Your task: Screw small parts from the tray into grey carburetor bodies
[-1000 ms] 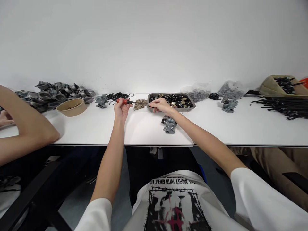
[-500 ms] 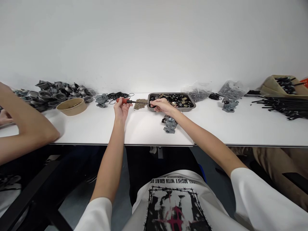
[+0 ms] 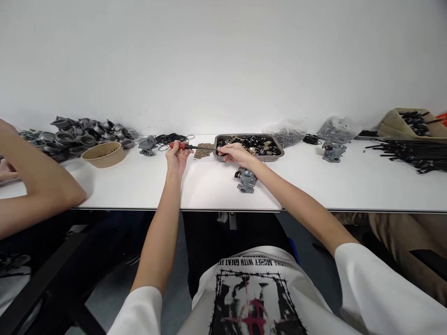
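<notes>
My left hand (image 3: 177,159) is closed on the red handle of a screwdriver (image 3: 181,146), whose dark shaft points right toward my other hand. With fingers pinched, my right hand (image 3: 235,153) is at the shaft's far end, over the left part of a grey metal tray (image 3: 251,158); what the fingertips hold is too small to make out. Mixed black and brass-coloured small parts (image 3: 258,144) lie in the tray. Below my right wrist a grey metal carburetor body (image 3: 246,181) stands on the table. Beneath the shaft lies a pile of small brass pieces (image 3: 203,151).
At left are a heap of grey metal bowls (image 3: 80,135), a tan tub (image 3: 104,160), a grey casting (image 3: 147,145) and black rings (image 3: 171,138). Another person's arm (image 3: 42,177) rests at far left. Rightward are plastic bags (image 3: 338,129), another casting (image 3: 333,152) and black cables (image 3: 415,153).
Almost nothing differs. Both hands keep their places, with the screwdriver still held between them.
</notes>
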A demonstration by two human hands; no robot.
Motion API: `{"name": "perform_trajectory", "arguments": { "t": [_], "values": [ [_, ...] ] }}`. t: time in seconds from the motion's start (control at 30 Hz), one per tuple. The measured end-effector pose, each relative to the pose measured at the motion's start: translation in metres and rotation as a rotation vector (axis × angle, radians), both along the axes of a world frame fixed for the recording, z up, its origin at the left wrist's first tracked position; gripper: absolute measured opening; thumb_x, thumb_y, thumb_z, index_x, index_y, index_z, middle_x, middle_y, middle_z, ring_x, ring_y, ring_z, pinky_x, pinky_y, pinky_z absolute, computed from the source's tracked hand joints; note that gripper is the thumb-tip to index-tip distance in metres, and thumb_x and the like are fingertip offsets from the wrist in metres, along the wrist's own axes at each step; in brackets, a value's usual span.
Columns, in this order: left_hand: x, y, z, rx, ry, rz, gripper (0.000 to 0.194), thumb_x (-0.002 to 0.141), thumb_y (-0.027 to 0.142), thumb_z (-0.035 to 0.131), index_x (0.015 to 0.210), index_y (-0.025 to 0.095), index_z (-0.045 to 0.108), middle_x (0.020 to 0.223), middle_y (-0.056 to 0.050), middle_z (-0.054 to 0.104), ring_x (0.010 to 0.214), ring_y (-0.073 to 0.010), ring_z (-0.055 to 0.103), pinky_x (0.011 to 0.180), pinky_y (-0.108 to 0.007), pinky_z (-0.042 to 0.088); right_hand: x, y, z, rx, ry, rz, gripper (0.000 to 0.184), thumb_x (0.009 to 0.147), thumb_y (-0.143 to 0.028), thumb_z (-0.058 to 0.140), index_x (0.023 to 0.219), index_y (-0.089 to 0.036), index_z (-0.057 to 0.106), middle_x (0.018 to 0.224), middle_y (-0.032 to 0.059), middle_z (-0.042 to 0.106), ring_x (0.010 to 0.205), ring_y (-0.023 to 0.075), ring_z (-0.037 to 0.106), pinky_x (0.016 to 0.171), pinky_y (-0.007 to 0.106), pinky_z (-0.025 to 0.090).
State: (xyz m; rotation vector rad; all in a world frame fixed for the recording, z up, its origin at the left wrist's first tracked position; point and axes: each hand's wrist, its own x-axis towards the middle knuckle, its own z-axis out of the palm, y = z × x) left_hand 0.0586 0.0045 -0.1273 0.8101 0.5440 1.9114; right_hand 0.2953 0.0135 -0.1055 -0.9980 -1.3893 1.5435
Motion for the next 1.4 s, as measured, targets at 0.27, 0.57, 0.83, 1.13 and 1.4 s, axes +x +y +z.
{"name": "perform_trajectory", "arguments": {
  "t": [0.27,0.57,0.83,1.13,1.4],
  "values": [
    [0.002,-0.002,-0.002,0.042,0.047,-0.09,0.017,0.091,0.028,0.069,0.089,0.017,0.056,0.086,-0.006,0.074,0.054,-0.0089,0.06,0.085,-0.04,0.063,0.002,0.004,-0.001,-0.075,0.075,-0.086,0.012,0.089,-0.022,0.075,0.083,-0.012,0.072,0.082,0.0033,0.076,0.046,0.0041,0.058,0.046,0.015,0.052],
    [0.004,-0.006,0.0,0.064,0.14,-0.181,0.029,0.081,0.032,0.081,0.092,0.018,0.058,0.099,-0.01,0.075,0.065,-0.0123,0.069,0.093,-0.044,0.06,0.012,0.009,-0.003,-0.072,0.031,-0.142,0.013,0.09,-0.026,0.075,0.09,-0.013,0.071,0.088,0.0038,0.077,0.049,0.0035,0.058,0.046,0.015,0.051],
    [0.007,-0.008,0.001,0.012,0.133,-0.149,0.024,0.085,0.031,0.078,0.091,0.016,0.06,0.094,-0.01,0.076,0.062,-0.0117,0.068,0.09,-0.042,0.062,0.039,0.003,0.012,0.023,-0.121,0.054,0.034,0.091,-0.045,0.072,0.096,-0.012,0.077,0.108,0.0143,0.076,0.067,0.0121,0.068,0.054,0.02,0.055],
    [0.003,-0.007,0.0,0.008,0.132,-0.144,0.023,0.085,0.032,0.077,0.09,0.015,0.062,0.09,-0.009,0.076,0.059,-0.0102,0.065,0.082,-0.037,0.064,0.122,-0.027,0.004,0.473,-0.524,0.617,0.069,0.082,-0.044,0.077,0.145,-0.027,0.055,0.154,0.0088,0.05,0.141,0.0264,0.048,0.112,0.038,0.045],
    [0.007,-0.011,0.01,0.001,0.142,-0.151,0.021,0.087,0.034,0.074,0.088,0.016,0.064,0.084,-0.006,0.074,0.053,-0.009,0.062,0.069,-0.029,0.063,0.096,-0.052,-0.017,0.66,-0.705,0.47,0.07,0.067,-0.052,0.086,0.129,-0.028,0.063,0.141,0.009,0.051,0.13,0.0314,0.052,0.107,0.044,0.045]
  ]
}}
